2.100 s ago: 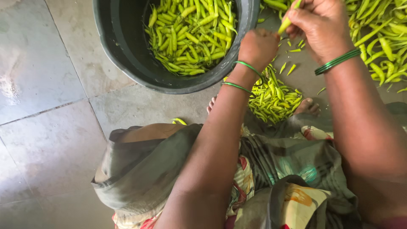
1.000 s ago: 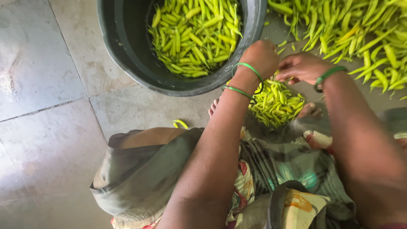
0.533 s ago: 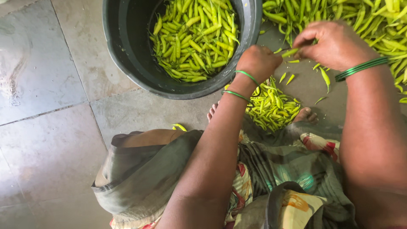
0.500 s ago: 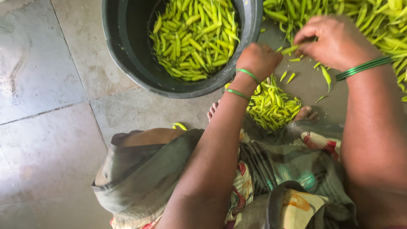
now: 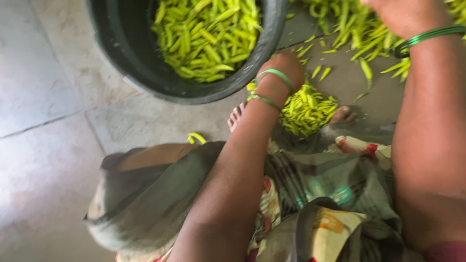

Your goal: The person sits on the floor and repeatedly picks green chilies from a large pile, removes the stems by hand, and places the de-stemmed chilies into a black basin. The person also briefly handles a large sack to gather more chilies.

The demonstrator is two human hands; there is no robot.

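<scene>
My left hand (image 5: 282,68) hangs with its fingers curled under beside the rim of a black tub (image 5: 145,73), just above a small heap of light green chili pieces (image 5: 308,109) that lies between my bare feet. What the fingers hold is hidden. My right hand (image 5: 405,14) reaches into a big heap of green chilies (image 5: 349,22) on the floor at the top right. The frame edge cuts off its fingers. Both wrists wear green bangles. The tub is filled with green chilies (image 5: 204,34).
I sit on a grey tiled floor (image 5: 43,145) with patterned cloth (image 5: 310,194) over my knees. A few loose chilies (image 5: 196,137) lie on the floor near my left knee. My toes (image 5: 236,116) show near the tub.
My right hand has moved up and to the right, from beside my left hand into the big chili heap. My left hand has stayed by the tub rim.
</scene>
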